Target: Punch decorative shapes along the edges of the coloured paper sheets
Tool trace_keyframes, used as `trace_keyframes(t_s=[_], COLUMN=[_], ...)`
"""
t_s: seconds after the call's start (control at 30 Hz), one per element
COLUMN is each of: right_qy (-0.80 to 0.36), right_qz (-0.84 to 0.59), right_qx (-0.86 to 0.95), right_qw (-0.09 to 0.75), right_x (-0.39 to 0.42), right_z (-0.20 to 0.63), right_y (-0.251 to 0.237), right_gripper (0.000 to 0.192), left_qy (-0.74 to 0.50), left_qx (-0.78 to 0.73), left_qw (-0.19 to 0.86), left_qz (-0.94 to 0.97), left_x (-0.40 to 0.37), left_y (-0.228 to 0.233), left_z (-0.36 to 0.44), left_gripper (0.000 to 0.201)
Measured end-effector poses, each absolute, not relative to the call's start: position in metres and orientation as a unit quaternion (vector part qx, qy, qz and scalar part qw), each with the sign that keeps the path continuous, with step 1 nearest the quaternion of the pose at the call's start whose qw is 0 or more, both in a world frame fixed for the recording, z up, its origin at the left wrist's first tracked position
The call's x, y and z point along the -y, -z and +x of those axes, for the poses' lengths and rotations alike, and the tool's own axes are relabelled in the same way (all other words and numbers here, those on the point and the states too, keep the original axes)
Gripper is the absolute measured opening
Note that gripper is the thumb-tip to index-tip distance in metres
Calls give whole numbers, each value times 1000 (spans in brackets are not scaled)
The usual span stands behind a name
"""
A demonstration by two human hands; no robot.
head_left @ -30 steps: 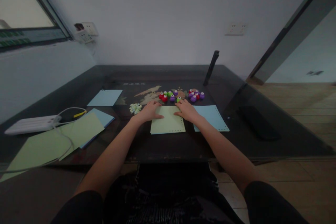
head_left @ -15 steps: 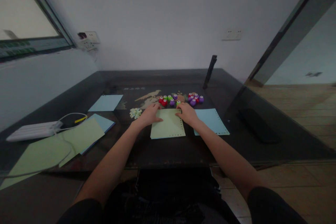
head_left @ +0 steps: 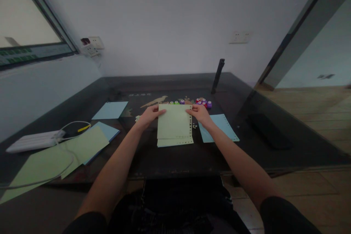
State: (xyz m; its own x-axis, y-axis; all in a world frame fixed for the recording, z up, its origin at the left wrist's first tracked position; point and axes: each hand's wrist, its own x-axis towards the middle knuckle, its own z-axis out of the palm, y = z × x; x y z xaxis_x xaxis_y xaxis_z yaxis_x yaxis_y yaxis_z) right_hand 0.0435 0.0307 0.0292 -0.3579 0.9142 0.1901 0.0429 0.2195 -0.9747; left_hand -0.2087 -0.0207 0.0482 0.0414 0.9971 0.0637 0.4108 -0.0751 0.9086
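Note:
A pale green sheet of punched paper (head_left: 174, 120) is lifted off the table between my two hands. My left hand (head_left: 149, 114) pinches its upper left corner, thumb on top. At the upper right corner, my right hand (head_left: 201, 112) pinches it the same way. Under it lies another pale green sheet (head_left: 175, 142), its lower edge showing. Behind the raised sheet, small red, green and purple pieces with eye-like tops (head_left: 203, 103) are partly hidden. Beside my right forearm rests a light blue punched sheet (head_left: 222, 128). Small white pieces (head_left: 194, 126) show by the sheet's right edge.
On the left are a light blue sheet (head_left: 111, 110), pale green sheets (head_left: 49, 161) and a white power strip (head_left: 34, 140) with a looping cable. A black upright object (head_left: 218, 76) stands at the back right. A dark flat object (head_left: 270, 131) lies at the right.
Both hands have closed on the top green sheet and raised it, exposing the sheet beneath at its lower edge. The sheet now covers part of the colourful pieces.

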Motion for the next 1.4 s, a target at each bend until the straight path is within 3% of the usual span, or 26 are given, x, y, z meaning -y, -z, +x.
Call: trace_keyframes(t_s=[0.13,0.3,0.43,0.67,1.0,1.4], right_qy=[-492,-452,-464,-546,-488,-438], right_qz=[-366,-386,-393,-354,-369,-389], right_qx=[598,569,567,613,646,660], right_qw=[516,567,556,447,458,470], right_x=[-37,-41,-39,-31,-33,-39], right_z=[49,55,54,48,49,52], right_y=[-33,-35,-37,-35,-33,-32], right_gripper=[36,35,38,41,28,41], left_qy=[-326,-225,-247,-334,-353,-351], left_qx=[-519,-474,-471,-497,-518,-521], left_qw=[469,501,479,426,399,408], left_qz=[636,688,698,678,669,662], left_x=[29,38,36,28,24,17], left_y=[-47,-48,-45,-39,-33,-28], left_z=[-201,-188,-183,-182,-182,-190], left_gripper=[34,33,36,35,32,31])
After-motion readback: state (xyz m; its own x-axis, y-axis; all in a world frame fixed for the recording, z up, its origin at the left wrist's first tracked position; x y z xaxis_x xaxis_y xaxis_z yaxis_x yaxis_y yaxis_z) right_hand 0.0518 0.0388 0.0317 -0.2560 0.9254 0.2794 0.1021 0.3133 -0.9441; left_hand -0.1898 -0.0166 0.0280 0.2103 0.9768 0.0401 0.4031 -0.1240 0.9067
